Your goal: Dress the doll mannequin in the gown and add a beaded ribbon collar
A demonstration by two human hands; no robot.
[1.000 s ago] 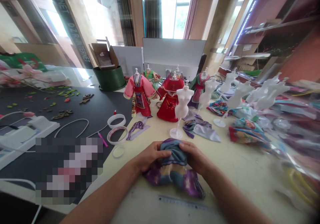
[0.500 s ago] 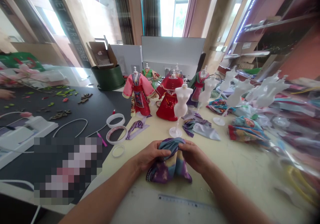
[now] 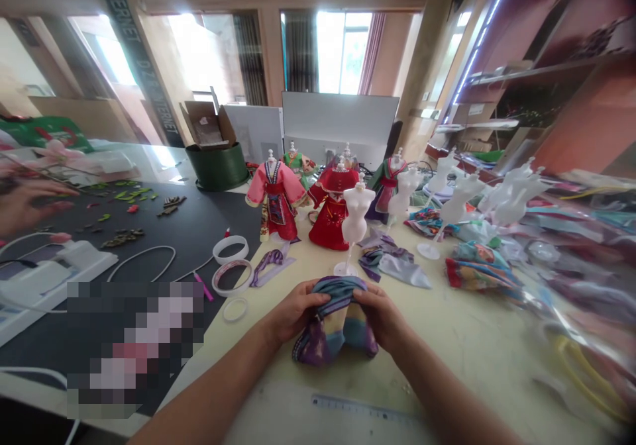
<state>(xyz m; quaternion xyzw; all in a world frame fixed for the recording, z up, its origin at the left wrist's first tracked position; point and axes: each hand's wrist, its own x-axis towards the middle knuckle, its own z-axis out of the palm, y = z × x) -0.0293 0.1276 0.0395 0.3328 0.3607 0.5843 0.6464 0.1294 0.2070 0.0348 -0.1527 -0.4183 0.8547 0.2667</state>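
Note:
Both of my hands grip a small folded doll garment (image 3: 334, 339) of purple and teal patterned cloth, pinching its top edge. My left hand (image 3: 297, 312) holds its left side and my right hand (image 3: 381, 317) its right side. The cloth arches between them, with its lower edges resting on the cream worktop (image 3: 462, 352). A white doll mannequin (image 3: 356, 216) on a stand rises just beyond my hands. A steel ruler (image 3: 365, 408) lies on the worktop nearer to me.
Dressed doll mannequins (image 3: 332, 210) and bare ones (image 3: 460, 200) stand beyond, among fabric pieces (image 3: 392, 263). White tape rolls (image 3: 231, 277) lie left, by a black mat (image 3: 213, 216). A co-worker's hand (image 3: 30, 206) is at far left.
The garment has gathered upward between my hands, its lower part drawn in and shorter. My hands sit closer together. A co-worker's hand has come into view at the far left.

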